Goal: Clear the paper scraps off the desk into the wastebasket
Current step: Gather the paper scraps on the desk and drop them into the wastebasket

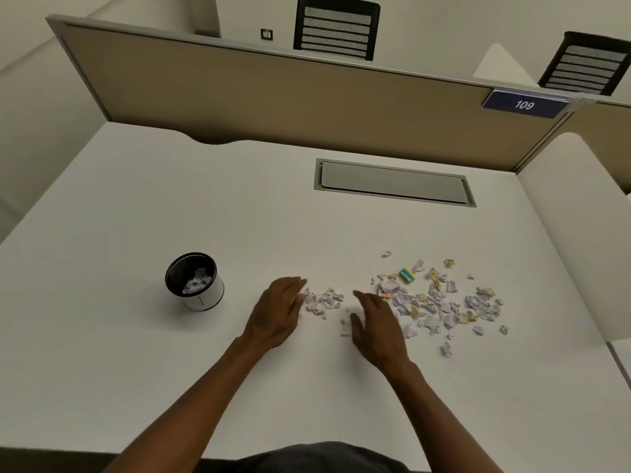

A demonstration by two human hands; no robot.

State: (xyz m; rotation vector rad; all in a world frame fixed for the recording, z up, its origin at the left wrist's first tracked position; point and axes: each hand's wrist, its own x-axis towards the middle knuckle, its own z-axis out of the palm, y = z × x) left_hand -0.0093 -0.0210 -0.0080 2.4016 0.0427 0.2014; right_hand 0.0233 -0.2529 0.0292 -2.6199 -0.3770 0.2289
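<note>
White tabletop, office cubicle. Paper scraps lie right of centre; small heap sits between hands. Left hand, right hand: fingers straight, holding nothing. Wastebasket stands left. Best: cup heap together, lift, skip yellow eraser.

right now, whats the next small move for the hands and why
Probably close both hands together around the small scrap pile: the left hand and right hand flank it, open. The wastebasket stands just left, already holding some scraps.
</note>
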